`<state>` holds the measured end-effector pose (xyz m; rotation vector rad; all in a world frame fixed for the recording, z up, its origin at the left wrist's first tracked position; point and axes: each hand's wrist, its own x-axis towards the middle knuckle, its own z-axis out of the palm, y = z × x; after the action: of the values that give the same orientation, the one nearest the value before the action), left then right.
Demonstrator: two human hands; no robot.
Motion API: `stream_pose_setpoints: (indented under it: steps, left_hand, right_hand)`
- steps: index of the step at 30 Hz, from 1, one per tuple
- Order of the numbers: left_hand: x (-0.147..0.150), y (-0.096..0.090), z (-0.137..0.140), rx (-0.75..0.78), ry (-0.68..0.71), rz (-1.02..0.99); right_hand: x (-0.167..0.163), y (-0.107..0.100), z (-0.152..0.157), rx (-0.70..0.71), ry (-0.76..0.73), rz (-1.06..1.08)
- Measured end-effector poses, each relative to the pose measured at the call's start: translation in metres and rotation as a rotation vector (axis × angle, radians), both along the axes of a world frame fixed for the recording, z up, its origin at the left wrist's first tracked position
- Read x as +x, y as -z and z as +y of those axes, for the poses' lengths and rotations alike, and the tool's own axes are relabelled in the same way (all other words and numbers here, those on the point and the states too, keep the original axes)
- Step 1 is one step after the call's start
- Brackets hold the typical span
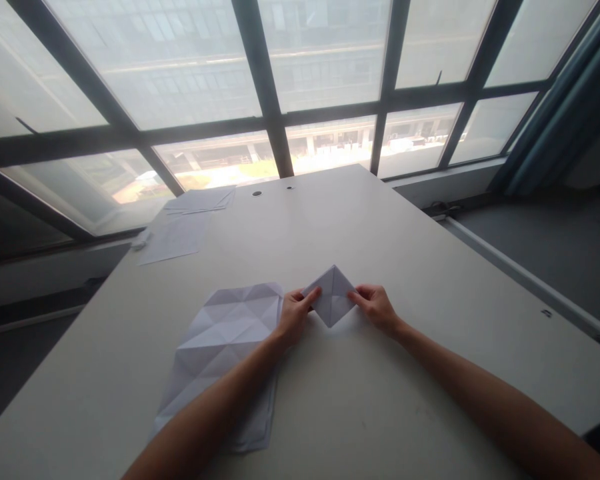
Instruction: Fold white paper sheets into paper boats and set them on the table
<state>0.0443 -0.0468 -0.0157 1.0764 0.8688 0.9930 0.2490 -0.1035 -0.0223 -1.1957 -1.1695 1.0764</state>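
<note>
A small folded piece of white paper (331, 298), diamond-shaped with a crease down its middle, is held just above the table. My left hand (296, 312) pinches its left corner, thumb on the front face. At the right corner, my right hand (376, 304) grips it between thumb and fingers; the fingers behind the paper are partly hidden. To the left lies a stack of white paper sheets (225, 327), the top one marked by criss-cross creases. My left forearm passes over part of that stack.
The white table (405, 267) reaches to a wall of windows (325, 53). More papers (177, 237) lie at its far left, beside a small white object (141, 240) I cannot make out. A dark round spot (257, 194) shows near the far edge. A curtain (560, 100) hangs at right.
</note>
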Motion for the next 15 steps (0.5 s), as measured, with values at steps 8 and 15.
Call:
stream_pose_setpoints:
  steps: [8, 15]
  left_hand:
    - [-0.006, -0.013, -0.007, 0.530, -0.051, 0.142]
    - [-0.008, -0.021, -0.011, 0.942, -0.106, 0.406]
  right_hand:
    - [0.002, -0.015, -0.008, 0.422, 0.130, -0.248]
    - [0.019, -0.016, -0.008, 0.587, 0.160, -0.643]
